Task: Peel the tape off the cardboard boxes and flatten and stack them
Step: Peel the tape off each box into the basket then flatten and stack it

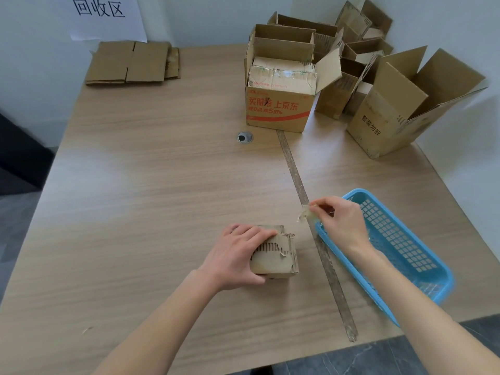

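Left hand [238, 255]: lies over the left side of the small box [276, 253], fingers curled across its top and thumb at the near face, gripping it and holding it down on the table [151, 185].
Small box: stands closed on the table just left of the basket [405, 253]; its near face is torn, the ribbed inner layer showing.
Right hand [341, 220]: held up over the basket's left rim, thumb and forefinger pinching a crumpled bit of clear tape [304, 215]; the other fingers are loosely bent.
Tape: hangs from the fingertips, above the table, between the small box and the basket; I cannot tell whether it touches either.
Basket: blue plastic, slotted walls, lying at a slant near the table's front right edge.
Strip [311, 212]: a long dull band runs across the tabletop, passing just left of the basket and reaching up toward the printed box [278, 106].
Printed box: well behind the basket, flaps open, red lettering on its front, another box tucked inside.
Open boxes [389, 104]: several more crowd to the right of and behind the printed box, in the far corner.
Flat stack [132, 62]: flattened cardboard far to the left of the printed box, against the wall, under a paper sign [105, 14].
Grommet [245, 137]: a round cable hole just left of the printed box.
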`<action>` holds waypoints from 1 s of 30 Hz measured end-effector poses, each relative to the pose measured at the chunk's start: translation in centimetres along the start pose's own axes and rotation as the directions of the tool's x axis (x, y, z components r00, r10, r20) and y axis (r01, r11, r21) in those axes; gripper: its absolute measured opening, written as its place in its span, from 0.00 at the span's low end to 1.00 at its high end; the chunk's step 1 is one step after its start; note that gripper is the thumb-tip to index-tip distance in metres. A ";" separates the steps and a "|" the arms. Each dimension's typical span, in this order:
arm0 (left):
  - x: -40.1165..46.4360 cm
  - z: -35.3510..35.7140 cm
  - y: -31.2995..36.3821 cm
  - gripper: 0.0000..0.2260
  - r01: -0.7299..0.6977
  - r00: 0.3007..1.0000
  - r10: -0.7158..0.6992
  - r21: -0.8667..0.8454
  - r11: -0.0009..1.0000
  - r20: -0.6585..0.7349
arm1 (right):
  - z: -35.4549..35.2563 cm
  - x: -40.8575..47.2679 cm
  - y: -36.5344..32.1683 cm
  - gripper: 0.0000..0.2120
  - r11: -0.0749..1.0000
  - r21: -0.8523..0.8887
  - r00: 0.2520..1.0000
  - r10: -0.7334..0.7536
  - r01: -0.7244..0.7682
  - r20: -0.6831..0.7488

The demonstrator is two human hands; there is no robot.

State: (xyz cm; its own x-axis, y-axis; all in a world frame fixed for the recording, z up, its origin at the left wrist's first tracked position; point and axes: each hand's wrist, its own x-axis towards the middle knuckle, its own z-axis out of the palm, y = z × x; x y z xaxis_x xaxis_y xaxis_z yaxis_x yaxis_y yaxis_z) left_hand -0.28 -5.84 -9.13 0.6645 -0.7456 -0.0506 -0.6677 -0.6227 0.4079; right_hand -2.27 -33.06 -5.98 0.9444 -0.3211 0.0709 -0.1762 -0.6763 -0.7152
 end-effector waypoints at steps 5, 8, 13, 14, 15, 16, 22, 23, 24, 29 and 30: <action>0.3 0.3 0.4 0.42 0.032 0.999 -0.031 0.011 0.999 -0.034 | -4.2 -1.5 2.1 0.17 0.984 -0.152 0.985 -0.117 0.098 -0.124; 0.5 0.6 0.5 0.43 0.056 0.996 -0.056 0.007 0.998 -0.063 | -5.7 -3.1 5.1 0.17 0.966 -0.255 0.981 -0.007 -0.043 -0.195; 0.5 0.6 0.7 0.43 0.060 0.995 -0.059 0.008 0.998 -0.078 | -3.8 -5.4 8.5 0.05 0.864 -0.499 0.997 0.031 -0.065 -0.075; 0.5 0.6 0.8 0.43 0.060 0.995 -0.059 0.009 0.998 -0.082 | -3.5 -5.5 8.7 0.04 0.840 -0.541 0.998 0.000 -0.033 -0.060; 0.5 0.6 0.8 0.43 0.062 0.994 -0.061 0.011 0.998 -0.089 | -3.1 -5.5 8.8 0.04 0.812 -0.583 0.998 -0.042 0.011 -0.039; 0.5 0.6 0.8 0.43 0.064 0.993 -0.063 0.014 0.998 -0.098 | -2.9 -5.5 8.8 0.04 0.782 -0.621 0.997 -0.079 0.057 -0.009; 0.4 0.7 1.0 0.43 0.068 0.991 -0.065 0.020 0.997 -0.114 | -3.5 -5.3 9.3 0.16 0.671 -0.706 0.965 -0.056 0.227 0.257; 0.4 0.8 1.0 0.43 0.069 0.991 -0.066 0.023 0.997 -0.116 | -4.0 -5.1 9.3 0.19 0.686 -0.693 0.961 -0.035 0.223 0.275; 0.4 0.8 1.0 0.43 0.073 0.991 -0.070 0.024 0.997 -0.116 | -4.2 -5.0 9.2 0.22 0.693 -0.686 0.955 -0.011 0.222 0.298; 0.4 0.8 1.1 0.43 0.084 0.990 -0.082 0.013 0.996 -0.114 | -4.2 -5.3 8.6 0.30 0.682 -0.700 0.944 0.040 0.213 0.327; 0.4 0.8 1.1 0.43 0.083 0.990 -0.081 0.013 0.996 -0.115 | -4.3 -5.4 8.6 0.30 0.700 -0.685 0.948 0.038 0.200 0.316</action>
State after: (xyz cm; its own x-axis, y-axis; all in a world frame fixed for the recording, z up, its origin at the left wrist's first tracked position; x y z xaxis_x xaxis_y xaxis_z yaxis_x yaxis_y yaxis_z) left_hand -1.06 -7.01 -9.40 0.7507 -0.6603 0.0213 -0.6141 -0.6857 0.3908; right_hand -10.07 -40.01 -9.51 0.9763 -0.1211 -0.1796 -0.1249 -0.9921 -0.0101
